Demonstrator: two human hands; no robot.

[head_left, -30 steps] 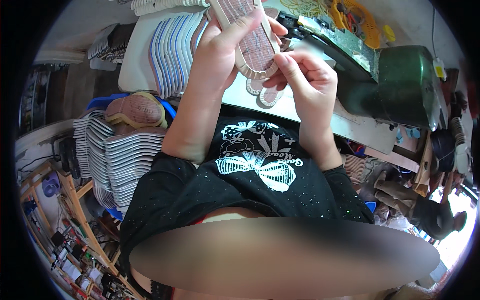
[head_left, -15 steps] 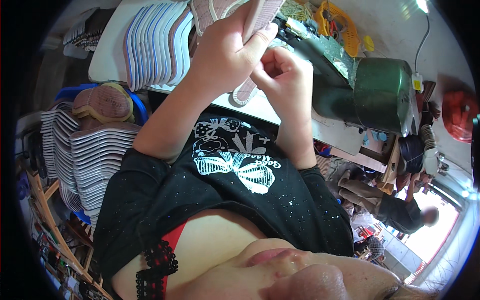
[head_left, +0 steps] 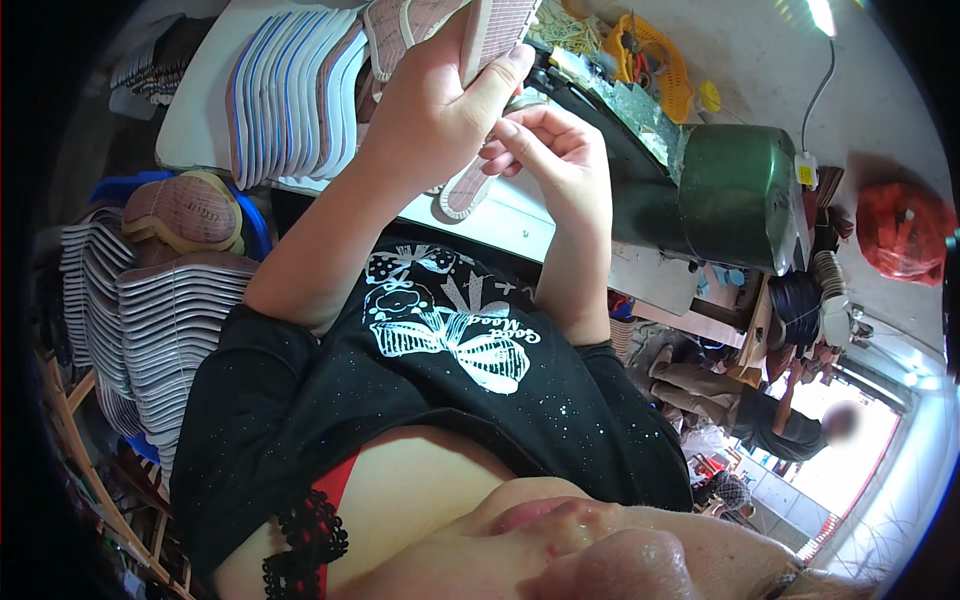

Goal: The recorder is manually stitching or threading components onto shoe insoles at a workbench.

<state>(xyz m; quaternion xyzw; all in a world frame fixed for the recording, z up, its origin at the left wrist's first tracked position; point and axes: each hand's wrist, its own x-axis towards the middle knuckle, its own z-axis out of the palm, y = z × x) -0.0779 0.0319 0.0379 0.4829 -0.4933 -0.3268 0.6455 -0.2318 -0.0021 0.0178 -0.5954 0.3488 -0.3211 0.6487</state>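
Note:
My left hand (head_left: 428, 112) is closed around a pinkish, finely striped shoe sole (head_left: 500, 38) with a pale edge, held up at the top of the view. Just below it, my right hand (head_left: 562, 150) has its fingers curled and the thumb bent in toward them. Whatever lies between those fingertips is too small or hidden to make out. A pink piece with a white stitched rim (head_left: 464, 192) lies on the white table (head_left: 525, 228) beneath my hands. More pale-edged pink pieces (head_left: 408, 25) rest beyond my left hand.
A green sewing machine (head_left: 740, 195) stands at right. Stacked soles (head_left: 295, 95) line the table's left; a tied sole pile (head_left: 180, 340) stands lower left beside a blue container (head_left: 260, 220). A yellow basket (head_left: 665, 75) holds tools. Farther right, a person (head_left: 770, 415) stands.
The whole view has shifted, so things sit slightly farther left. My right hand's fingers have loosened and spread a little near the sole; my left hand keeps its hold.

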